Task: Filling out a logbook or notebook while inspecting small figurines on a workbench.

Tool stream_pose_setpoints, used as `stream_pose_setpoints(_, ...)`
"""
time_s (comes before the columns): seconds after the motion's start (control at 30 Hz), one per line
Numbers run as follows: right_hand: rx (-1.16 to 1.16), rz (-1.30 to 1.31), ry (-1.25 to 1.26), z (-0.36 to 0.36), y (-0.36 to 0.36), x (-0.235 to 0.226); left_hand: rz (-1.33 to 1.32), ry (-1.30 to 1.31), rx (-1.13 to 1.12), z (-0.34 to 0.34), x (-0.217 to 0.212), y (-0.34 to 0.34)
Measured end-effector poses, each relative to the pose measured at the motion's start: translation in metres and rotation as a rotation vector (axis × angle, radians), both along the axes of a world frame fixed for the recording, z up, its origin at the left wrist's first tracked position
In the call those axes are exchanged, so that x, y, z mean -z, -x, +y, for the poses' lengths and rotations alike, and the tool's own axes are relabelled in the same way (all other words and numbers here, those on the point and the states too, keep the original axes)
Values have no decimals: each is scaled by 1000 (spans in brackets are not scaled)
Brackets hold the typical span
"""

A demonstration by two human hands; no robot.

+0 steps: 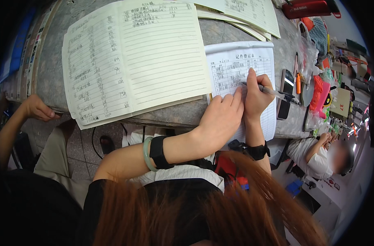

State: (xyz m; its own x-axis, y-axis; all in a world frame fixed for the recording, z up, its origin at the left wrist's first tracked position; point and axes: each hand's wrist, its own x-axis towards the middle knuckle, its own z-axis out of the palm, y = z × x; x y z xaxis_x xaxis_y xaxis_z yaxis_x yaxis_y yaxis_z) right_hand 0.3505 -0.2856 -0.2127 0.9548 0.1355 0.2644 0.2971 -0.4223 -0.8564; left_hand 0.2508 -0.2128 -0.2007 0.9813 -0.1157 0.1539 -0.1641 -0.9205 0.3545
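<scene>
My right hand (258, 96) grips a pen (284, 96) with a clear barrel, its tip down on a printed table form (264, 107). Handwriting fills the upper rows of the form. Beside it my left hand (221, 119) lies on the lower left of the sheet, fingers stretched out and close to my right hand. To the left an open lined notebook (166, 69) lies flat, its left page covered in handwritten entries and its right page written only along the top.
A grey worktop (162, 117) carries more written sheets (258, 16) at the back. A dark phone (284, 92), an orange marker (298, 83), a red case (308, 8) and plastic bags lie rightward. Another person's hand (39, 108) rests at the left edge; a white-shirted person (310, 156) sits far right.
</scene>
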Motion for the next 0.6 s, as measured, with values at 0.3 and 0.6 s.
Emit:
stream_pose_setpoints(0.3, 0, -22, 0, 1, 0, 1, 11, -9, 16, 2, 0, 1)
stream_pose_setpoints(0.6, 47, -30, -8, -1, -3, 1, 28, 6, 28, 4, -3, 0)
